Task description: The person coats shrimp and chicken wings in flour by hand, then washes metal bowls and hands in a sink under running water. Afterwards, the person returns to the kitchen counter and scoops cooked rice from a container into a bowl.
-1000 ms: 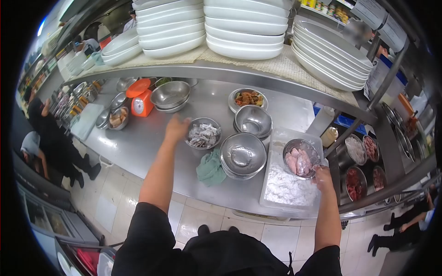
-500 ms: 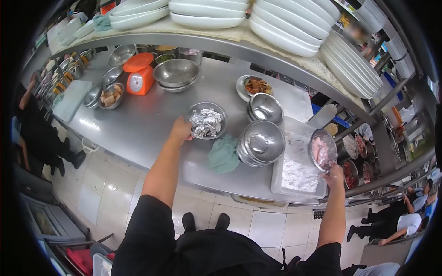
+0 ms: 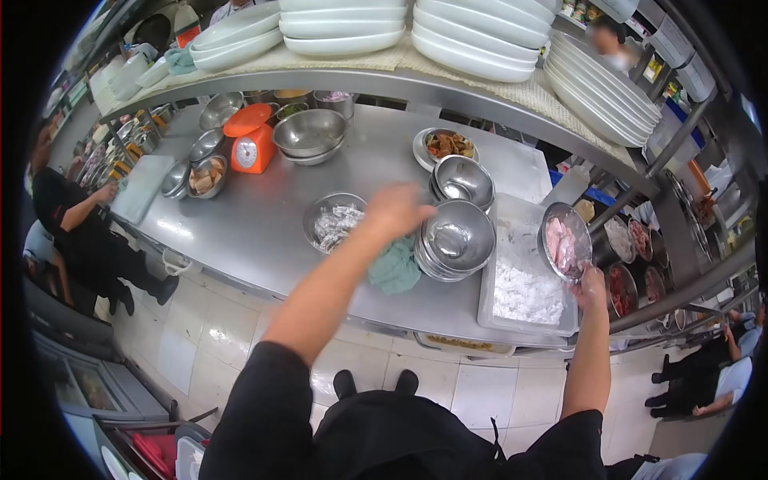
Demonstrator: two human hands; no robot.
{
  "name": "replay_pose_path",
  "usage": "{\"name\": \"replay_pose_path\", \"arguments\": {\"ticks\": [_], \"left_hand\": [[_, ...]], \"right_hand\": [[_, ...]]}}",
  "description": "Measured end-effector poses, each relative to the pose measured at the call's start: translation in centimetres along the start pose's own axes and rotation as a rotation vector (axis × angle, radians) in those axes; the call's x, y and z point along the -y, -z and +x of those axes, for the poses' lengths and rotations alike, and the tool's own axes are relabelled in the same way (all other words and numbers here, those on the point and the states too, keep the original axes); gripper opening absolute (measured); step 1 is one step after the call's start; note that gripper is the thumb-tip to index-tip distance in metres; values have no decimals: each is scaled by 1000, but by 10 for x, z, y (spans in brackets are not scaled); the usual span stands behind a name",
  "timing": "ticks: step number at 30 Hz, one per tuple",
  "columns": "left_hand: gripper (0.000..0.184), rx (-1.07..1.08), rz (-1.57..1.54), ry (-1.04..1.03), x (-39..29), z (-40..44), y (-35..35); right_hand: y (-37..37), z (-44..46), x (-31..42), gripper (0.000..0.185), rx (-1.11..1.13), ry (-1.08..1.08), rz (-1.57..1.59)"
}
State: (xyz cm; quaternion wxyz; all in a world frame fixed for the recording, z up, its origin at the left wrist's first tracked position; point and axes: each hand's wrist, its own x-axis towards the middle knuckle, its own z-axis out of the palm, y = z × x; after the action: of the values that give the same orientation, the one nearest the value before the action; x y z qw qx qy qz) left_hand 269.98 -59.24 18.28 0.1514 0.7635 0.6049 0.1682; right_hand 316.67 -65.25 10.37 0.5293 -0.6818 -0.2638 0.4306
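Observation:
My right hand (image 3: pixel 592 286) grips the near rim of a metal bowl (image 3: pixel 565 242), tilted over the right end of a plastic tray. Pieces of pink raw meat (image 3: pixel 563 238) lie in that bowl. My left hand (image 3: pixel 396 211), blurred by motion, is in the air beside the stacked metal bowls (image 3: pixel 458 240), thumb apart and nothing visible in it. Left of it, a metal bowl of white-coated pieces (image 3: pixel 334 224) stands on the steel table, partly hidden by my forearm. A green cloth (image 3: pixel 395 268) lies below my left hand. White powder (image 3: pixel 524 292) covers much of the tray (image 3: pixel 530 323).
An orange scale (image 3: pixel 252 150) and more metal bowls (image 3: pixel 309 132) stand at the back left. A plate of browned food (image 3: pixel 450 145) is behind the bowl stacks. White dishes (image 3: pixel 472 40) crowd the overhead shelf. People stand at both sides.
My left hand has let go of the bowl with the white-coated pieces and moved right towards the stacked bowls. My right hand still holds the meat bowl at the tray.

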Motion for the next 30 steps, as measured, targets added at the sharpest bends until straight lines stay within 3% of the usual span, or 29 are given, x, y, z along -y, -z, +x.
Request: {"name": "replay_pose_path", "arguments": {"ticks": [2,4,6,8,13,15,18,19,21,23,26,29,30], "left_hand": [[34,2,103,-56,-20,41,-42],[26,152,167,-16,-29,68,-55],[27,49,262,-53,-33,68,-62],[24,-214,301,-234,-37,56,-57],[16,-198,-15,-211,-32,-2,10],[23,-382,-37,-108,11,-49,36],[22,-925,182,-113,98,-134,61],[18,-1043,230,1,107,-166,64],[14,-1002,427,250,145,-208,35],[11,-590,612,178,205,-236,-14],[7,-745,552,236,220,-244,-11],[9,-547,554,235,219,-247,-17],[11,-609,499,309,229,-241,-15]], "right_hand": [[3,2,0,21,-23,19,-19],[11,6,-10,22,-8,70,-33],[21,9,-15,25,136,83,46],[19,10,-15,26,113,78,80],[40,38,-15,27,60,61,11],[42,47,-13,28,90,67,37],[45,54,-14,30,104,74,86],[42,51,-10,30,104,77,82],[36,44,-2,28,106,81,71],[38,57,-6,26,164,88,80],[24,69,-1,24,238,141,123],[32,71,2,24,229,164,84],[21,60,9,24,220,151,69]]}}
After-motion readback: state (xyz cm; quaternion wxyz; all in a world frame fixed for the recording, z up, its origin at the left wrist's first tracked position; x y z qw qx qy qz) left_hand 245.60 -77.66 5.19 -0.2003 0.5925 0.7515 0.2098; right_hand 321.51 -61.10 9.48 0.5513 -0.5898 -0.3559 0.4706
